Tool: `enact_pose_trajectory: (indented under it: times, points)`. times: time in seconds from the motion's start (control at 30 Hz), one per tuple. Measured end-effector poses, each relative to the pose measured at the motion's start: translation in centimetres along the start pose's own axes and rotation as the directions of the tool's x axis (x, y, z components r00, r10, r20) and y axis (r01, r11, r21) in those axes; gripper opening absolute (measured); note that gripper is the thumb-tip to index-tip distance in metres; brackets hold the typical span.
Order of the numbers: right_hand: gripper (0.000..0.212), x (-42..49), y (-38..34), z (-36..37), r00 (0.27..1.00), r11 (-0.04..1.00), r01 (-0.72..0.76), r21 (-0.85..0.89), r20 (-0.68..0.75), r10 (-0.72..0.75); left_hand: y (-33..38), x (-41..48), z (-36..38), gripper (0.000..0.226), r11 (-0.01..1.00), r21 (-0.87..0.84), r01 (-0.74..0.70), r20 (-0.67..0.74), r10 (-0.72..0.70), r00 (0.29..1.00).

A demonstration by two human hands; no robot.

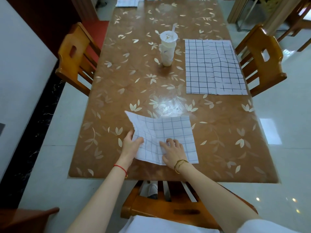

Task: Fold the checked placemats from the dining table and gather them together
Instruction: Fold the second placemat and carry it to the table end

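A thin white placemat (170, 137) with a faint grey-blue check lies at the near edge of the dining table (134, 78), creased and slightly rumpled, its far left corner curling up off the surface. The left hand (130, 145) pinches the mat's left edge between thumb and fingers, lifting it a little; the right hand (173, 151) rests on top of the cloth with its fingers spread and pressing flat, gripping nothing. The tabletop is glossy brown with a pale leaf pattern and a patch of glare just beyond the mat. Further away on the right lies a second checked placemat (213, 66), darker-lined, spread flat beside a wooden chair (260, 54). Near the table's middle stands a white plastic cup (167, 49) with a lid and straw. At the far left corner a third pale cloth (127, 2) is cut off by the frame, too small to read clearly.
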State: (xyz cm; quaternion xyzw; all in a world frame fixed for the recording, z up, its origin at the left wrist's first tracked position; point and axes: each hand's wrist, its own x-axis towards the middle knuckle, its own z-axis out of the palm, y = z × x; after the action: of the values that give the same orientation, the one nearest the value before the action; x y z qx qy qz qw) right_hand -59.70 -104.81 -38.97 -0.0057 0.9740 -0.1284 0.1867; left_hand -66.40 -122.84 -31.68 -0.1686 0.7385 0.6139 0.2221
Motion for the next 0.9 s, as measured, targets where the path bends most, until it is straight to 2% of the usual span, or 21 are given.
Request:
enact_pose_trajectory:
  times: [0.1, 0.17, 0.23, 0.27, 0.33, 0.37, 0.4, 0.43, 0.53, 0.57, 0.63, 0.7, 0.77, 0.83, 0.9]
  points:
    - [0.064, 0.1, -1.9, 0.8, 1.0, 0.999, -0.004, 0.048, 0.016, 0.003, 0.3, -0.5, -0.2, 0.058, 0.985, 0.142, -0.098, 0.12, 0.081, 0.989]
    - [0.062, 0.4, -2.4, 1.0, 0.999, 0.992, -0.033, 0.118, 0.007, 0.032, 0.4, -0.8, 0.6, 0.06, 0.961, 0.221, -0.165, 0.19, 0.124, 0.974]
    - [0.05, 0.5, -2.3, 0.8, 0.993, 0.935, -0.098, 0.341, -0.027, 0.114, 0.6, -1.0, 1.9, 0.061, 0.939, 0.274, -0.207, 0.242, 0.142, 0.96]
    - [0.04, 0.4, -2.0, 0.3, 0.98, 0.83, -0.151, 0.537, -0.029, 0.198, 0.5, -0.9, 2.7, 0.061, 0.931, 0.291, -0.219, 0.263, 0.142, 0.954]
    - [0.028, -0.2, -1.5, -1.4, 0.924, 0.434, -0.221, 0.873, 0.046, 0.379, 0.4, -1.0, 4.7, 0.059, 0.918, 0.319, -0.236, 0.291, 0.142, 0.946]
    - [0.033, -0.4, -1.0, -2.4, 0.893, 0.24, -0.225, 0.944, 0.101, 0.438, 0.3, -1.1, 5.7, 0.057, 0.914, 0.327, -0.239, 0.306, 0.137, 0.942]
    - [0.04, -0.7, -0.3, -3.3, 0.871, 0.139, -0.228, 0.964, 0.138, 0.471, 0.1, -1.2, 6.7, 0.057, 0.915, 0.328, -0.235, 0.324, 0.125, 0.938]
    - [0.046, -1.0, 0.5, -4.0, 0.857, 0.094, -0.238, 0.967, 0.164, 0.489, 0.0, -1.4, 7.7, 0.058, 0.921, 0.317, -0.225, 0.347, 0.108, 0.932]
    - [0.049, -1.8, 2.7, -4.9, 0.812, 0.071, -0.281, 0.957, 0.197, 0.55, -0.8, -2.0, 9.4, 0.071, 0.944, 0.284, -0.169, 0.435, 0.031, 0.9]
    - [0.049, -1.9, 3.3, -4.7, 0.802, 0.104, -0.296, 0.95, 0.188, 0.567, -1.1, -2.2, 9.5, 0.075, 0.952, 0.265, -0.15, 0.47, 0.009, 0.883]
    - [0.051, -2.2, 4.5, -4.2, 0.801, 0.235, -0.345, 0.909, 0.154, 0.579, -1.8, -2.7, 9.4, 0.078, 0.968, 0.217, -0.129, 0.526, -0.005, 0.85]
    - [0.039, -2.1, 5.4, -3.5, 0.789, 0.325, -0.403, 0.856, 0.146, 0.596, -2.4, -2.9, 8.7, 0.068, 0.96, 0.236, -0.151, 0.503, 0.012, 0.864]
    - [0.018, -1.9, 6.1, -2.9, 0.775, 0.364, -0.451, 0.815, 0.155, 0.613, -3.1, -2.8, 7.5, 0.055, 0.894, 0.374, -0.247, 0.424, 0.072, 0.903]
    - [0.002, -1.8, 6.5, -2.2, 0.756, 0.352, -0.494, 0.795, 0.193, 0.625, -4.1, -2.5, 6.3, 0.053, 0.776, 0.528, -0.345, 0.38, 0.148, 0.913]
    - [0.007, -1.9, 6.6, -1.7, 0.742, 0.354, -0.528, 0.772, 0.216, 0.634, -5.2, -2.3, 5.2, 0.054, 0.685, 0.616, -0.39, 0.387, 0.169, 0.907]
